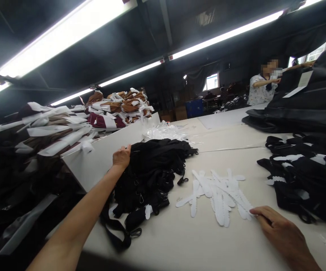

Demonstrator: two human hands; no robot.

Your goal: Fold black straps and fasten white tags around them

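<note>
Overhead, long strip lights run across a dark workshop ceiling, and below them we see a wide pale cutting table point(179, 241) stretching away from us. On its near left lies a heap of black straps point(151, 169), some with small metal clips showing. Our left hand point(121, 157) rests on the far left edge of that heap, fingers curled down onto the cloth; whether it pinches a strap we cannot tell. Our right hand point(281, 232) lies low at the near right, fingers nearly together, their tips touching the nearest end of the white scalloped strips point(218, 194).

Those strips are fanned loosely in the middle of the table, just right of the heap. Most run with their long axis near to far, leaning a little leftward as they go away, and a few lie crosswise toward the left.

We judge the work as barely begun: the heap looks full, the strips are unsorted, and nothing appears paired yet.

Farther right sit black pieces with white strips point(301, 177). Stacked brown and white bundles point(66, 128) line the left, and another person point(261, 88) stands far right.
</note>
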